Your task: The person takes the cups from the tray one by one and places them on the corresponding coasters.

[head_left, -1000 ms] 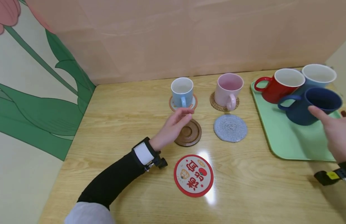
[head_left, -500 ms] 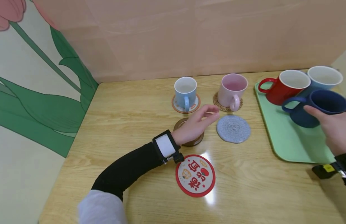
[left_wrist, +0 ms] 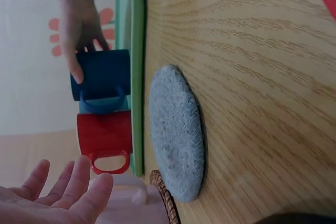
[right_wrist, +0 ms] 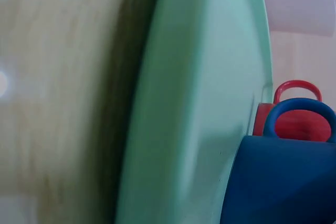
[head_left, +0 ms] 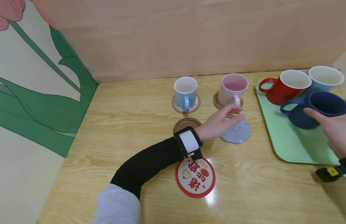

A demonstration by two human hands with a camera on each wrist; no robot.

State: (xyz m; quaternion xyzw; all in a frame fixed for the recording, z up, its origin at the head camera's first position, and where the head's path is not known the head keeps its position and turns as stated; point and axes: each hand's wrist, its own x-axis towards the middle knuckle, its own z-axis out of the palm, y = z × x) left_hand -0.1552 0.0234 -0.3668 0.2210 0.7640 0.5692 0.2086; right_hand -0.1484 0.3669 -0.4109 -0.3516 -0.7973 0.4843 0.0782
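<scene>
On the right, my right hand grips the dark blue mug, thumb on its near side and fingers round the far side. The mug is upright over the green tray, its handle pointing left; whether its base touches the tray I cannot tell. The left wrist view shows the same grip on the dark blue mug. My left hand, fingers loosely extended and holding nothing, hovers over the grey-blue woven coaster, partly hiding it. Just behind that hand stands the pink mug on a wicker coaster.
A red mug and a light blue mug stand at the tray's back. Another light blue mug sits on an orange-rimmed coaster. A brown coaster and a red-rimmed coaster lie partly under my left arm.
My left hand has moved right, from the brown coaster to the grey-blue one. My right hand has closed round the dark blue mug, which has shifted very slightly.
</scene>
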